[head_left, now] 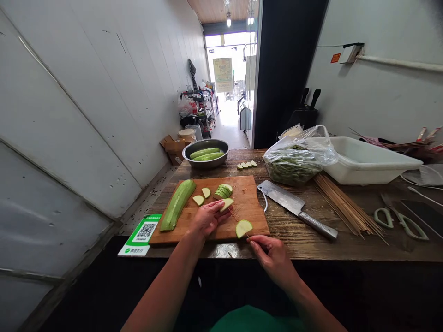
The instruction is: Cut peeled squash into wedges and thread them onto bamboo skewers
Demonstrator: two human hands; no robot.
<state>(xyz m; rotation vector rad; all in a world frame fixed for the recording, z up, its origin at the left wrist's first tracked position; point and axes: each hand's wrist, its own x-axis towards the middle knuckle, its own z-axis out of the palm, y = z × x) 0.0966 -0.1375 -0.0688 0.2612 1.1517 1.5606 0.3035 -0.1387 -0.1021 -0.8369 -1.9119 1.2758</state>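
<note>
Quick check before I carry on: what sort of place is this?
Probably a small food shop's prep area, perhaps selling skewers: a green QR-code payment card, a bundle of thin wooden skewers, and a skewered zucchini slice by the right hand.

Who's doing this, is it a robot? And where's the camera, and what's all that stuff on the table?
There's no robot here, just a person's two bare hands. The one picture comes from a camera worn on the person's head, looking forward and down, so the arms reach in from the bottom. The left hand holds a pale slice. The right hand holds a thin stick with another slice on it. On the wooden table is a cutting board with a long green vegetable and more cut slices. To the right of the board lie a cleaver and a bundle of thin sticks. Behind it, a round bowl holds more long vegetables.
</note>
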